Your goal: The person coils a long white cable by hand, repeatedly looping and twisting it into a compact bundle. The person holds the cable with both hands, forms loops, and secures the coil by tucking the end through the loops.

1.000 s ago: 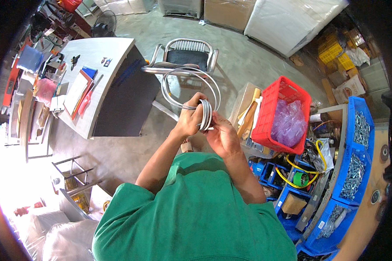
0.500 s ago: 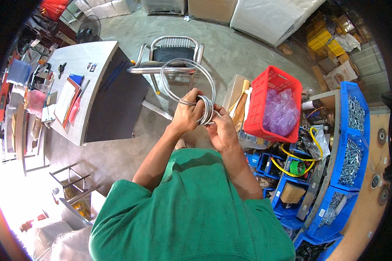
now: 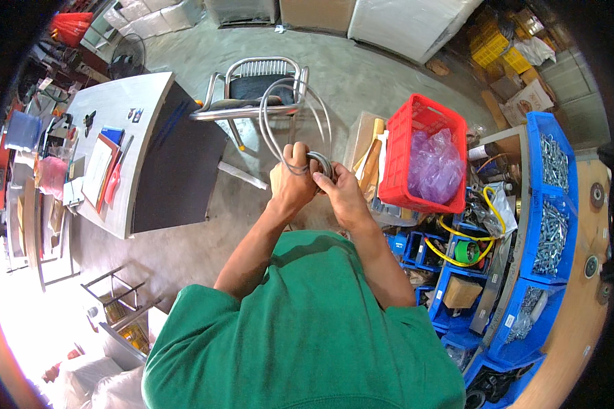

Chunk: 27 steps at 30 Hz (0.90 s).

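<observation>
A grey cable point(image 3: 322, 159) is wound into a small tight coil between my two hands, out in front of my chest. My left hand point(image 3: 294, 178) is closed around the cable, its knuckles facing up. On the coil's right side my right hand point(image 3: 340, 195) pinches the wound turns, thumb on top. From the coil a wider loose loop of the same cable rises up and away, over the seat edge of a metal-framed chair point(image 3: 252, 92). The undersides of the turns are hidden by my fingers.
A red plastic crate point(image 3: 393, 184) with purple plastic bags stands to my right. Beyond it are blue bins point(image 3: 551, 235) of bolts and a yellow hose point(image 3: 492, 221). A grey-topped desk point(image 3: 143, 102) with papers stands at left.
My right hand has turned, its thumb now over the coil. The coil has tilted to a narrower outline, and the loose loop has swung and narrowed. The whole view has shifted slightly.
</observation>
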Tool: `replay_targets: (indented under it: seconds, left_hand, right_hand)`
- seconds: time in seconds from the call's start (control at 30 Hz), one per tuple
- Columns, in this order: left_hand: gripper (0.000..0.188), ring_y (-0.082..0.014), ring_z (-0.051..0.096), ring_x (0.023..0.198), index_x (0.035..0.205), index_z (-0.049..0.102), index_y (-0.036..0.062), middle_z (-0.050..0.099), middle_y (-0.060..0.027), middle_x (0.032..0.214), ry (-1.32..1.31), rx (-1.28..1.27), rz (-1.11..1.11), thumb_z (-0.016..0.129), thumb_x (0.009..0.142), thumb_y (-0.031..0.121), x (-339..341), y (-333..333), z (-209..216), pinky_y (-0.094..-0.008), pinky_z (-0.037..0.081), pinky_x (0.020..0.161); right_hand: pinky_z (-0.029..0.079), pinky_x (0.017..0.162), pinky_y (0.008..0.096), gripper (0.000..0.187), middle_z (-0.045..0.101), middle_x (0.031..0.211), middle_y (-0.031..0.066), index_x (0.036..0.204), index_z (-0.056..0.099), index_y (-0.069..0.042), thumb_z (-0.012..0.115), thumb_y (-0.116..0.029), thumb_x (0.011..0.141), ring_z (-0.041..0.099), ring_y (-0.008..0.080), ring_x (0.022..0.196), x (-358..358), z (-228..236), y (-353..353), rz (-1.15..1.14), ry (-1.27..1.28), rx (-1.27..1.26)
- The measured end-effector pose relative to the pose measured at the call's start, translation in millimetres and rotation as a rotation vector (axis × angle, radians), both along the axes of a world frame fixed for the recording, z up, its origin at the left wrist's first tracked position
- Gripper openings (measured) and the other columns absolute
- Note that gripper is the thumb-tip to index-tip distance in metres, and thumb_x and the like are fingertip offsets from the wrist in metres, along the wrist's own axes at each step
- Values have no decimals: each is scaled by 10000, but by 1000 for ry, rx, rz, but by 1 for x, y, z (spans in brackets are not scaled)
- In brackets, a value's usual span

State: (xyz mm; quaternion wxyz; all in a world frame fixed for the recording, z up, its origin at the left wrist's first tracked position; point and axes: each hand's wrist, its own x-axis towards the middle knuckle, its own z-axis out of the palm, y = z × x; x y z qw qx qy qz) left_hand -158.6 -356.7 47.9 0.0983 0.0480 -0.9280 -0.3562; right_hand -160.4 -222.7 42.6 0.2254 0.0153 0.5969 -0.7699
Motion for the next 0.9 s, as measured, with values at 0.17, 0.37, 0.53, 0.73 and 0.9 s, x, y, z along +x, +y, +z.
replay_targets:
  seconds: [0.17, 0.37, 0.53, 0.73, 0.9]
  left_hand:
    - [265, -417, 616, 718, 1045, 479, 83, 566, -167, 977, 74, 4, 0, 619, 839, 174, 9, 2, -28, -513, 497, 595]
    - [265, -426, 613, 771, 1052, 473, 84, 567, -175, 985, -52, 22, -28, 616, 853, 185, 24, 0, -67, -517, 495, 643]
    - [245, -435, 614, 814, 1024, 480, 44, 587, -208, 951, -107, 116, -129, 617, 861, 165, 42, -2, -98, -509, 500, 692]
    - [216, -389, 648, 794, 979, 527, 5, 635, -219, 885, -160, 305, -268, 624, 843, 142, 66, -5, -96, -454, 523, 692]
    - [156, -292, 649, 634, 851, 581, 5, 640, -174, 723, -105, 414, -184, 649, 820, 142, 71, 3, -98, -379, 527, 602]
  right_hand:
    - [510, 758, 277, 257, 629, 960, 25, 1130, 586, 10, 627, -146, 930, 586, 95, 853, 6, -21, 8, 85, 41, 131]
    - [553, 731, 353, 240, 667, 934, 150, 1070, 587, 39, 617, -112, 887, 661, 205, 867, 11, -51, 17, 239, 76, 456]
    - [553, 678, 440, 289, 659, 904, 251, 1042, 584, 30, 640, -159, 831, 671, 355, 893, 8, -37, 18, 490, -165, 846]
    - [550, 642, 445, 259, 665, 909, 253, 1033, 577, 54, 588, -132, 853, 682, 366, 736, 9, -29, 27, 703, 203, 1049]
    - [549, 445, 407, 195, 645, 732, 247, 1024, 527, 69, 461, -14, 861, 672, 299, 533, 21, -38, 22, 606, 51, 967]
